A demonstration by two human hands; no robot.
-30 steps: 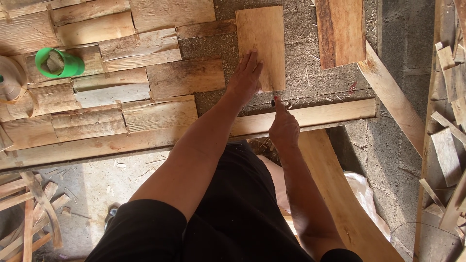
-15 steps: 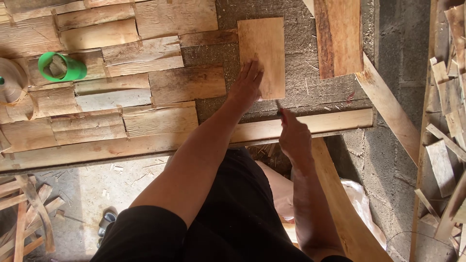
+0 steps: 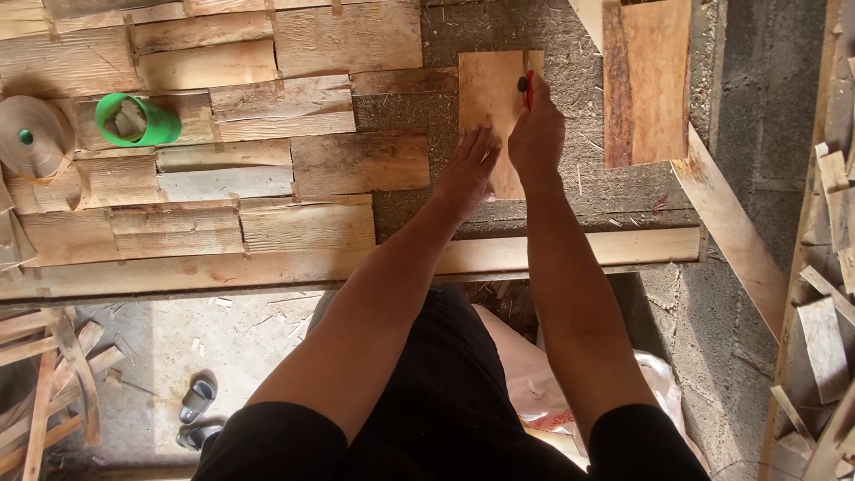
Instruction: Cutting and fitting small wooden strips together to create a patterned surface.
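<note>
Two hands work in the single head view.

A: Head view. What does each hand do?

B: The left hand (image 3: 468, 169) lies flat, fingers spread apart, pressing on the lower left part of a pale rectangular thin wood sheet (image 3: 488, 98). The right hand (image 3: 536, 134) is curled tight around a small red-handled cutting tool (image 3: 526, 86), whose tip meets the sheet near its upper right edge.

A: Where does the sheet lie, and how is it oriented?

B: It rests on the rough grey-brown particle board (image 3: 570, 36) of the bench, just right of the patchwork of pale wood veneer strips (image 3: 267, 134). Its long axis runs away from the person, toward the top of the picture; the short edges face near and far.

A: What lies around it?

B: A reddish-brown rectangular wood slab (image 3: 646, 80) sits to the right, apart from the sheet. A green tape roll (image 3: 135, 120) and a tan tape roll (image 3: 34, 135) lie well to the left. A pale wooden rail (image 3: 356, 263) borders the near edge.

A: How would this stroke best be made?

B: As a judgement: keep the flat hand pressing so the sheet cannot slide, fingers clear of the blade's line, and draw the tool straight along the long axis with even pressure.
</note>
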